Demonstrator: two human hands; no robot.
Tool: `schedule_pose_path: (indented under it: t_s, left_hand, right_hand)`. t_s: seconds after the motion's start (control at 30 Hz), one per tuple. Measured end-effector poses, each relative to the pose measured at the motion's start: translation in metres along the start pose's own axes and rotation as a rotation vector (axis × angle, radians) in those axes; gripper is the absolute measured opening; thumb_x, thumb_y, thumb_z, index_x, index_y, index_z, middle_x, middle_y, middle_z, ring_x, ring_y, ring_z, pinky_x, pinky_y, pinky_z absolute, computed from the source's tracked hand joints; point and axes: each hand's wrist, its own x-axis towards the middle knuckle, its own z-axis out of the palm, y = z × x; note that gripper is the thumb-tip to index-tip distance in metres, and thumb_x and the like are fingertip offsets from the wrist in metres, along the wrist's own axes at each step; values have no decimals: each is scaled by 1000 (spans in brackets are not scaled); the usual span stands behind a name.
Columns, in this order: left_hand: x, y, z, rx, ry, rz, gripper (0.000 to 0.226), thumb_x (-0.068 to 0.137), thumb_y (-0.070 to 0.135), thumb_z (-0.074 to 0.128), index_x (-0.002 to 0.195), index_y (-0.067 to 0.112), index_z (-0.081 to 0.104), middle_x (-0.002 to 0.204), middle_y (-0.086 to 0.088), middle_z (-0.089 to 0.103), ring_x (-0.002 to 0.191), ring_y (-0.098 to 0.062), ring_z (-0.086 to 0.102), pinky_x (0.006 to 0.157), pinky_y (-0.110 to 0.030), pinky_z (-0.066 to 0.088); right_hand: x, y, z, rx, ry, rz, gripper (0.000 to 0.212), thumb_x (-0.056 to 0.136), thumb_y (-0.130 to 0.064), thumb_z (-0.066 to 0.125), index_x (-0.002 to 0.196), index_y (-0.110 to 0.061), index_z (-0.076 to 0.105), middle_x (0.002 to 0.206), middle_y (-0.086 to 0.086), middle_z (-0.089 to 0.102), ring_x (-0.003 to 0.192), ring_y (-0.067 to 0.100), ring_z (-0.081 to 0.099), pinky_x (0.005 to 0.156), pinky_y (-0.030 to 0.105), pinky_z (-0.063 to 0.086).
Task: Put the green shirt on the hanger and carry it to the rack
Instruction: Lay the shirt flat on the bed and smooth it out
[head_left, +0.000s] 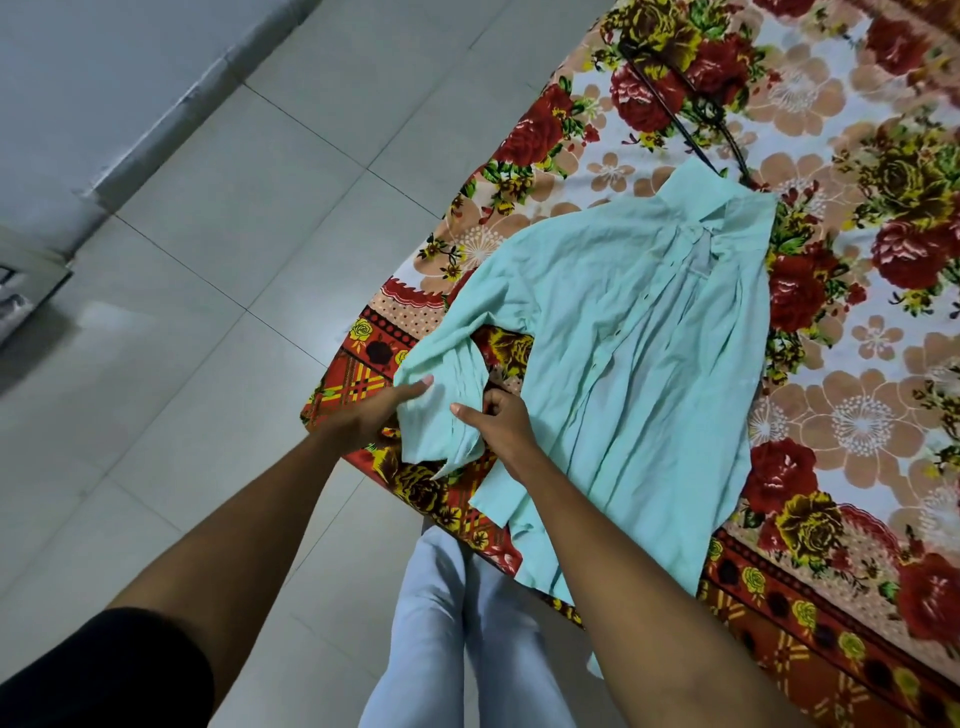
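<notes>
I see one green shirt (639, 364) spread flat on the bed (857, 426), collar at the far end, hem hanging over the near edge by my legs. Its long axis runs away from me and a little to the right. One dark hanger (680, 111) lies on the bed just beyond the collar, its lower end touching or tucked under it; I cannot tell which.

Both hands are on the shirt's left sleeve (447, 395), which is bent back toward me. My left hand (382, 410) lies against the outer side of the cuff, fingers stretched out rather than closed. My right hand (501, 418) has its grip pinched together on the sleeve's inner edge.

So the hanger sits at the far end of the shirt from both hands, up and to the right; the right hand is nearer to it. I judge the sleeve is being straightened first, and the next reach must cross the shirt's whole length. No rack is in view.
</notes>
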Motion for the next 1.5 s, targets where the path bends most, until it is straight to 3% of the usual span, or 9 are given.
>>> schedule_pose_path:
  t_s: [0.2,0.37,0.6,0.73,0.83,1.03,1.17,1.4,1.5]
  left_hand:
    - [13,-25,-5,128,180,185,40,94,42,69,124,16,61,121,-7,70,108,-29,69,87,-48,60]
    - [24,-29,2,424,319,245,47,96,36,68,132,8,59,127,-13,68,112,-33,65,97,-50,54]
    - [30,-21,8,550,436,321,65,92,32,74,140,7,37,132,-14,57,119,-35,58,92,-45,53]
    - [33,-3,25,965,573,413,95,81,44,75,154,9,26,157,-19,31,145,-40,30,116,-58,32]
    - [41,25,58,1118,516,583,92,85,44,64,159,10,21,163,-21,21,152,-41,18,121,-60,17]
    - [90,98,158,1249,334,838,81,87,31,63,156,1,32,161,-25,31,150,-42,28,121,-56,22]
    - [131,133,233,1254,199,910,78,87,18,61,155,-5,30,160,-30,30,148,-46,30,121,-55,26]
    - [175,166,343,1335,-24,988,82,95,12,56,162,3,10,168,-25,10,157,-37,11,127,-45,16]
    - [190,170,369,1470,-94,982,88,96,19,58,164,17,2,171,-17,-3,158,-33,2,128,-49,12]
  right_hand:
    - [-1,23,16,-189,199,-36,48,86,-32,81,65,-17,41,64,-4,45,61,13,46,58,26,42]
    - [-1,34,23,-119,120,193,39,90,-22,78,75,-10,44,82,7,58,76,22,68,57,52,64]
    - [9,36,13,-460,200,34,30,96,-31,69,79,-12,52,75,5,60,72,26,59,66,33,46]
    - [21,29,-7,-502,289,-127,15,99,-26,61,98,-10,63,96,10,65,89,28,63,74,36,50]
    - [33,18,-38,-486,326,-263,18,101,-19,59,114,-7,64,111,10,60,100,27,62,83,40,55]
    - [75,12,-144,-531,553,-330,20,96,-9,60,115,-3,65,118,15,62,116,32,60,101,28,40]
    - [87,15,-215,-551,699,-294,26,94,-7,58,119,-3,64,125,16,60,123,33,55,108,41,43]
    - [91,31,-321,-529,1151,192,49,94,-27,60,139,-11,52,149,17,44,137,38,41,108,53,37]
    - [90,40,-351,-259,1124,348,46,102,-34,50,139,-6,49,144,22,50,131,42,50,102,51,43]
